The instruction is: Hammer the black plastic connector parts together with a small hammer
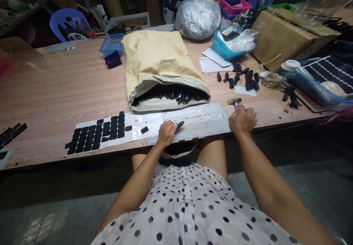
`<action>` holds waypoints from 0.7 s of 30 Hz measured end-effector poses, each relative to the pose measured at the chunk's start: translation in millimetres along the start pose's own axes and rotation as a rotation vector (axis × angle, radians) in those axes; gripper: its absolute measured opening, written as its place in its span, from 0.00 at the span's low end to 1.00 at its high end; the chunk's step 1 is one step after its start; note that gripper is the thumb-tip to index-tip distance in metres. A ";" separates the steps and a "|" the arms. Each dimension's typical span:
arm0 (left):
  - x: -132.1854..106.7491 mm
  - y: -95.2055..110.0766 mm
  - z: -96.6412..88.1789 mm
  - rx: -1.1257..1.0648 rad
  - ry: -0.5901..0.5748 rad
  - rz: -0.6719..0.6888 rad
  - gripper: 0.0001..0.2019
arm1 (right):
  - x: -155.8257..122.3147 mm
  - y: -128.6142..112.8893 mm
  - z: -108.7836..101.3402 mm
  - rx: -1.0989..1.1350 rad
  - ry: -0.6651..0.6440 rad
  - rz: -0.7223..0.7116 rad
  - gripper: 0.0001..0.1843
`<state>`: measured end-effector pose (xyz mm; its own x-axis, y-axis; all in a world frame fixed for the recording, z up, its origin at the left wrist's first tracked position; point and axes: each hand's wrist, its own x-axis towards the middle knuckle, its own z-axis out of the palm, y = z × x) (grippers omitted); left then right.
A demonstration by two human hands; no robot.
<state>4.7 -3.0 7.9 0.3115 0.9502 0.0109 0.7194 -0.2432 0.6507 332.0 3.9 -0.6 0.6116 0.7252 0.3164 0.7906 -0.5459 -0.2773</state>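
Observation:
Over the white board [204, 125] at the table's front edge, my left hand [167, 132] has its fingers closed on a small black plastic part [180, 124], which pokes out to the right. At the board's right end, my right hand [242, 118] grips a small hammer [234, 100] by its handle; the head is yellow at one end and black at the other. Just behind the board lies a large paper sack [162, 57], its mouth facing me, with many black parts [180, 97] inside. Black rounded pads [89, 136] lie in rows on white sheets to the left.
More black parts [249, 79] lie loose at the right, near a teal basket [227, 50] and a cardboard box [284, 35]. Blue baskets [112, 44] stand behind the sack's left side. A stuffed clear plastic bag [198, 17] sits at the back. Under the board, another sack opening [180, 149] shows between the legs.

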 end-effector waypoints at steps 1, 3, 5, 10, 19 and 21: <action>-1.2 0.6 -2.2 -0.004 0.001 0.014 0.19 | -0.1 -0.3 0.5 0.003 0.010 -0.001 0.20; -8.3 2.5 -6.0 -0.021 0.020 0.074 0.17 | 0.2 -0.4 1.6 0.016 0.030 -0.003 0.20; -23.6 4.6 -6.7 -0.048 0.033 0.177 0.14 | 0.6 -0.5 2.5 0.031 0.038 -0.007 0.20; -78.6 -1.3 14.9 -0.073 -0.123 0.352 0.15 | 0.2 -1.7 2.7 0.043 0.015 0.001 0.21; -101.8 -28.1 48.0 0.292 -0.222 -0.186 0.18 | -1.1 -2.2 2.3 0.028 0.051 -0.010 0.21; -106.9 -20.0 42.0 0.224 -0.169 -0.001 0.18 | -0.8 -1.3 1.6 0.041 0.028 -0.013 0.21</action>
<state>-16.9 -107.8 -38.2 0.3962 0.9090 -0.1290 0.8331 -0.2969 0.4667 330.4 4.7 -2.0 0.6025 0.7197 0.3449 0.7969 -0.5186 -0.3099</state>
